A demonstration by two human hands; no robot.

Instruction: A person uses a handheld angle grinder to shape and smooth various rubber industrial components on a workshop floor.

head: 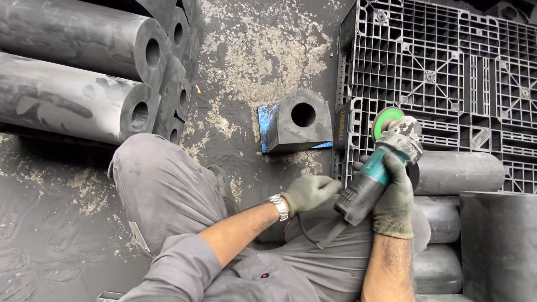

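Right hand point(394, 198) has its fingers clamped around the angle grinder point(376, 168), held up over the lap next to the black pallet point(436, 72). Left hand point(309, 193) fingers are curled together, touching its rear end by the cord. If the green disc point(387, 120) spins up mid-air, a loose grip could let it kick toward the knee.

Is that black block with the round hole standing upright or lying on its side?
On its side, apparently: the black rubber block rests on the dusty floor atop a blue sheet, with its round hole facing sideways towards the camera.
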